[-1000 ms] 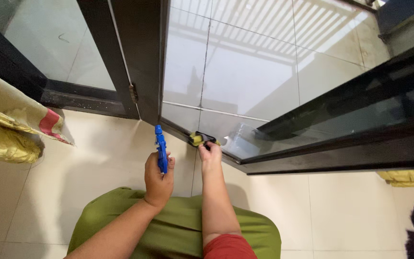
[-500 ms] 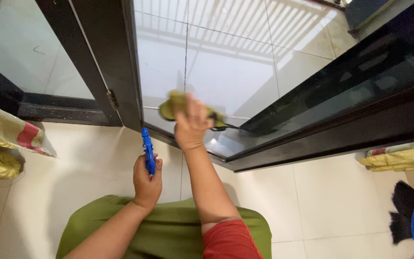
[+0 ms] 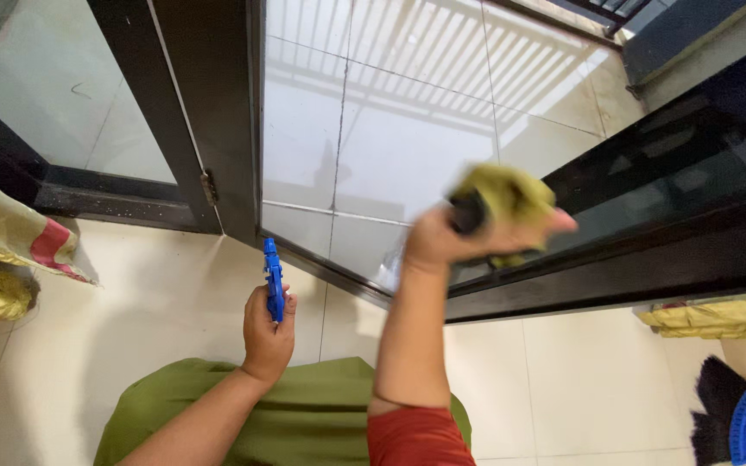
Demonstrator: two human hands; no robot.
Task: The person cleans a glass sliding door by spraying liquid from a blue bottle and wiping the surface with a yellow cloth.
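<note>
- A home, at the doorway to a balcony or terrace.
- Ahead of the hands stands a dark-framed glass door with a hinge; through the glass lies a sunlit tiled floor striped with railing shadows.
- Under the hands is a cream tiled floor, as in a living space.
- Far left of the left hand, a yellow curtain with a red patch bunches on the floor.
- Low to the right of the right hand lies a blue-handled broom, and above it more yellow cloth against the door frame.
</note>
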